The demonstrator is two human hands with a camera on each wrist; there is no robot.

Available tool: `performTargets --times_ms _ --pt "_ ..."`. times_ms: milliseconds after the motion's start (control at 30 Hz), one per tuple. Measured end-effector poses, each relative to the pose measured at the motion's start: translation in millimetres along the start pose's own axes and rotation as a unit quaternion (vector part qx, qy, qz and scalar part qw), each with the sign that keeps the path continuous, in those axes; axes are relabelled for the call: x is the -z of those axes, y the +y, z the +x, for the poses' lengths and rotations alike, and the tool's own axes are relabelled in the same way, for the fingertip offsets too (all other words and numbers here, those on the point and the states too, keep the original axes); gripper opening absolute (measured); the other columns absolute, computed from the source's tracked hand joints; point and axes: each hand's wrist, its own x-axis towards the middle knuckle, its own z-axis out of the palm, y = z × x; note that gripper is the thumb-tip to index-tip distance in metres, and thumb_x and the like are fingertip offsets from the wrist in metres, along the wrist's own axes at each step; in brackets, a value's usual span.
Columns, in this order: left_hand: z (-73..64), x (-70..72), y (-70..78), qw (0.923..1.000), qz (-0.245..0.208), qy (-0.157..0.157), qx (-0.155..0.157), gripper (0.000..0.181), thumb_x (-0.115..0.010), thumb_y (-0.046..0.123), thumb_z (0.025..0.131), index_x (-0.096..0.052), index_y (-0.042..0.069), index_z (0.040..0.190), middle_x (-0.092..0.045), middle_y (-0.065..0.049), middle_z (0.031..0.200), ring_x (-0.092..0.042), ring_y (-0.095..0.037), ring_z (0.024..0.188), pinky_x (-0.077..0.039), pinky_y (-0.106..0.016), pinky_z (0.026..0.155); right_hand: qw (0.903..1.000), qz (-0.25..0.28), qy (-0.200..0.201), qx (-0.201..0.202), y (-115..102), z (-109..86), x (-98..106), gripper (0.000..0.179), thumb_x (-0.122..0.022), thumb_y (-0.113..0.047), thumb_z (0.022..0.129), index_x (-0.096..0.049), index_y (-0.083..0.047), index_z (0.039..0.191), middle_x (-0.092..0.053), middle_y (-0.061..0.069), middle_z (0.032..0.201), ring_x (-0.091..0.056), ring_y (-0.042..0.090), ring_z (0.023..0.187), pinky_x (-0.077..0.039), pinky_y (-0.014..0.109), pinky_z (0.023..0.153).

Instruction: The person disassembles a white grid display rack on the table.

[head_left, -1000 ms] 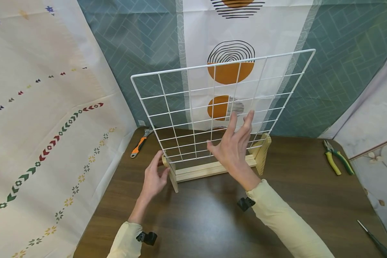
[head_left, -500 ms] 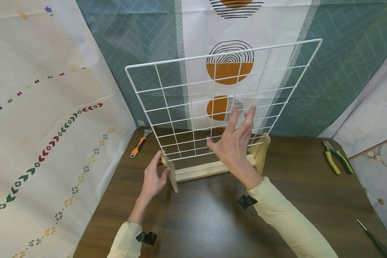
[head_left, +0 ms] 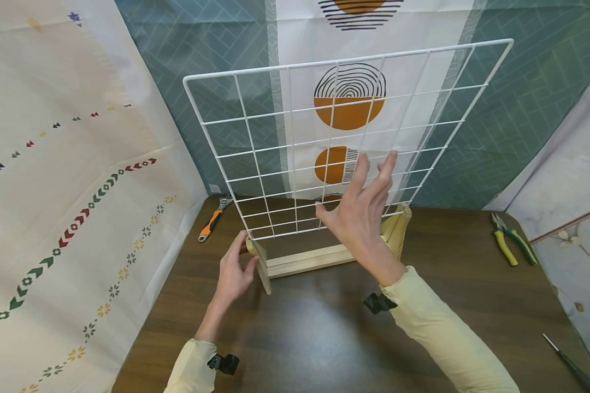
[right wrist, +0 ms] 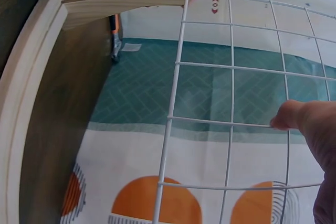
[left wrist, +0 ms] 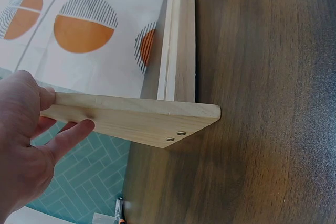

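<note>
- Our left hand (head_left: 233, 273) holds the left end foot of the wooden stand (head_left: 314, 261); its grip is closed on the foot, thumb on one face and fingers on the other, as the left wrist view shows.
- Our right hand (head_left: 361, 218) is at the white wire grid (head_left: 344, 142), fingers spread and nearly straight; the thumb hooks a wire, so this grip is apart.
- The grid's lower edge sits just above the stand's slot, tilted, above the dark wood surface (head_left: 300, 338).
- An orange-handled wrench (head_left: 215, 216) lies far left; yellow-green pliers (head_left: 513, 245) lie far right.
</note>
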Motion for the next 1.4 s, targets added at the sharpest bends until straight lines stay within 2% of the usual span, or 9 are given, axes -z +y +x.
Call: performTargets --times_ms 267,500,700,833,967,1133,1400 --pt "0.4 -0.9 -1.4 0.9999 0.003 0.002 -0.013 0.075 -0.071 -0.022 0.078 -0.044 0.002 0.144 -0.059 -0.023 0.116 -0.065 -0.039 0.1 -0.06 -0.028 0.058 1.0 0.008 0.002 0.004 -4.3 12.6 13.1 0.127 -0.092 -0.044 0.06 -0.012 -0.008 0.151 0.001 0.036 0.153 -0.027 0.047 0.13 -0.035 0.059 0.105" --pt "0.5 0.2 0.2 1.0 0.002 -0.007 0.004 0.076 -0.071 -0.022 0.078 -0.045 0.006 0.143 -0.059 -0.022 0.117 -0.064 -0.039 0.103 -0.06 -0.029 0.058 1.0 0.009 0.001 0.003 -5.5 19.3 25.0 0.122 -0.092 -0.041 0.062 -0.013 -0.008 0.15 0.0 0.035 0.153 -0.027 0.045 0.131 -0.038 0.06 0.103" --pt "1.5 1.1 0.5 0.9997 0.017 -0.016 0.002 0.071 -0.07 -0.02 0.08 -0.045 0.007 0.141 -0.059 -0.017 0.119 -0.062 -0.035 0.11 -0.058 -0.033 0.057 0.9997 0.014 -0.015 -0.013 1.1 16.4 32.7 0.121 -0.091 -0.04 0.064 -0.013 -0.009 0.15 0.002 0.034 0.154 -0.025 0.044 0.132 -0.039 0.06 0.103" --pt "0.7 0.5 -1.7 0.9997 -0.002 -0.023 0.0 0.072 -0.068 -0.022 0.08 -0.042 0.005 0.142 -0.058 -0.02 0.125 -0.06 -0.037 0.114 -0.061 -0.042 0.066 0.9991 0.014 -0.032 -0.024 8.6 11.6 37.5 0.121 -0.091 -0.039 0.064 -0.012 -0.009 0.151 0.004 0.031 0.155 -0.022 0.042 0.135 -0.037 0.059 0.106" --pt "0.9 -0.7 -4.8 0.9993 -0.027 -0.027 -0.005 0.073 -0.066 -0.023 0.081 -0.04 0.005 0.142 -0.057 -0.024 0.128 -0.058 -0.041 0.117 -0.058 -0.05 0.079 0.9985 0.016 -0.044 -0.029 18.2 6.6 41.4 0.122 -0.091 -0.037 0.064 -0.012 -0.009 0.151 0.006 0.029 0.156 -0.02 0.04 0.138 -0.032 0.058 0.11" --pt "1.5 -1.7 -7.4 0.999 -0.034 -0.025 -0.015 0.074 -0.066 -0.025 0.079 -0.039 0.003 0.142 -0.057 -0.03 0.123 -0.058 -0.045 0.117 -0.056 -0.055 0.08 0.9978 0.01 -0.05 -0.041 30.3 1.4 45.2 0.125 -0.093 -0.037 0.061 -0.012 -0.007 0.152 0.007 0.028 0.156 -0.018 0.04 0.139 -0.03 0.059 0.111" --pt "2.3 -0.1 -4.8 0.999 -0.032 -0.031 -0.011 0.074 -0.067 -0.023 0.08 -0.039 0.005 0.143 -0.057 -0.029 0.123 -0.058 -0.044 0.117 -0.053 -0.054 0.085 0.9965 -0.005 -0.057 -0.06 47.5 -8.9 51.6 0.125 -0.092 -0.036 0.062 -0.012 -0.005 0.153 0.007 0.029 0.156 -0.017 0.042 0.141 -0.029 0.059 0.112"
